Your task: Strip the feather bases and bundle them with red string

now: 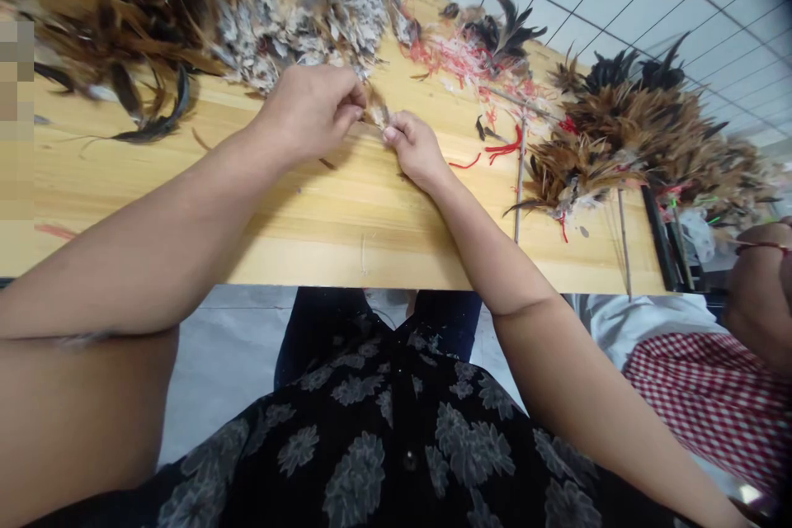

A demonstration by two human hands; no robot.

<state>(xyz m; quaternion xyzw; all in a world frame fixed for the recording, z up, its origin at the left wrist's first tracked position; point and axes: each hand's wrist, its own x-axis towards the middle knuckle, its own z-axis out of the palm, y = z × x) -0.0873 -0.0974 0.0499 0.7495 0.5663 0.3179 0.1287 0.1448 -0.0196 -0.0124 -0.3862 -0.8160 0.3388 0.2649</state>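
My left hand (313, 109) and my right hand (413, 148) meet over the middle of a light wooden table (346, 223). Both are closed in a pinch on a small bunch of feathers (376, 115) held between them. Just behind my hands lies a large heap of loose brown, grey and black feathers (204, 8). My forearms reach in from the near edge, above my dark flowered clothing.
A feather duster on a thin stick (594, 165) lies at the right, with more dusters (668, 115) behind it. Red string scraps (488, 66) litter the far middle. Another person's arm (758, 289) and checked cloth show at the right edge. White tiled floor beyond.
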